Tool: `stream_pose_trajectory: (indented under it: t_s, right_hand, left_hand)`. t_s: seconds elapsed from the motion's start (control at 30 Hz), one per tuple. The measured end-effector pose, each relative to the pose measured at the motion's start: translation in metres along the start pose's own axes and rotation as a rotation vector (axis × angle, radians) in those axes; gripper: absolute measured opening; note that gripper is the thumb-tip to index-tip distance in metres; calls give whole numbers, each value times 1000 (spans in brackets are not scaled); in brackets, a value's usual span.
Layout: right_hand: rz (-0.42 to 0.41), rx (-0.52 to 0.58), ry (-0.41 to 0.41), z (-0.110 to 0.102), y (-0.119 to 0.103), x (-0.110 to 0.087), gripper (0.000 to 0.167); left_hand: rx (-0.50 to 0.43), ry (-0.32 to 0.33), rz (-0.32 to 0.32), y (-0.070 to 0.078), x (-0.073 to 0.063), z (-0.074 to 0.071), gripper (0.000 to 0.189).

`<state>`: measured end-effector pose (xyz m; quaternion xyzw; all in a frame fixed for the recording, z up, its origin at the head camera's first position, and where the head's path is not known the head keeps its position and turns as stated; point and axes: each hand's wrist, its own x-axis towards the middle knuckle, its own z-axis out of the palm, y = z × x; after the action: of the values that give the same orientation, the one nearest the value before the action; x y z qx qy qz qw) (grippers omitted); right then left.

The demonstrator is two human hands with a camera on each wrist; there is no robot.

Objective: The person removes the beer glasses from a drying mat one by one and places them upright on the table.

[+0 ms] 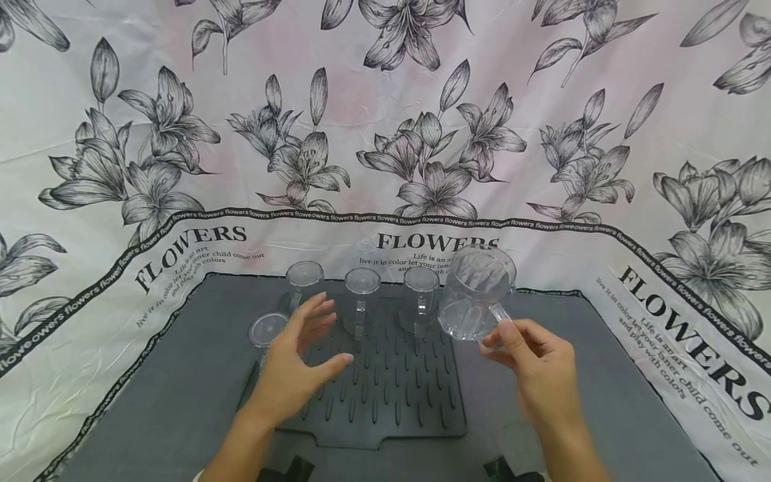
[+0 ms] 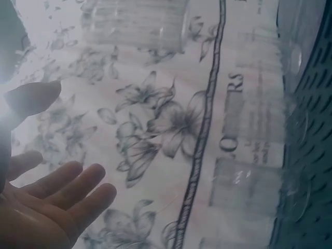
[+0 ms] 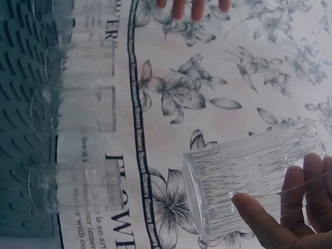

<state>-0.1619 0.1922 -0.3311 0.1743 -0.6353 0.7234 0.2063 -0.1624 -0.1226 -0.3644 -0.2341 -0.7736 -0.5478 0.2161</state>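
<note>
My right hand (image 1: 539, 365) grips a clear glass mug (image 1: 478, 288) by its handle, raised and tilted beside the right edge of the mat. In the right wrist view, thumb and fingers close on the handle of this ribbed mug (image 3: 244, 181). My left hand (image 1: 295, 365) hovers over the mat's left half, thumb spread from the fingers, holding nothing; its palm (image 2: 46, 218) shows bare in the left wrist view. Several similar mugs stand on the dark drying mat (image 1: 385, 408): a back row including a middle mug (image 1: 362, 282), and one mug (image 1: 268, 329) nearer at left, partly behind my left hand.
The ridged mat lies on a grey tabletop (image 1: 162, 395). White flower-printed cloth (image 1: 337, 147) hangs behind the table and along both sides. Two small black objects (image 1: 299, 468) show at the bottom edge of the head view.
</note>
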Motion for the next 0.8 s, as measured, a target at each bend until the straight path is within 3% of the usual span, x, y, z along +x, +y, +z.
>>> stream_pose_trajectory:
  t_s: [0.13, 0.27, 0.53, 0.8]
  right_hand:
    - [12, -46, 56, -8, -6, 6, 24]
    - [13, -73, 114, -15, -7, 15, 27]
    - [25, -41, 232, -34, -1, 28, 30]
    - [36, -16, 314, -56, 7, 44, 30]
  left_hand:
    - [5, 35, 56, 11, -2, -22, 89]
    - [-26, 59, 63, 16, -6, -43, 93]
    - [24, 131, -61, 6, -26, -75, 99]
    - [155, 199, -153, -24, -53, -88, 104]
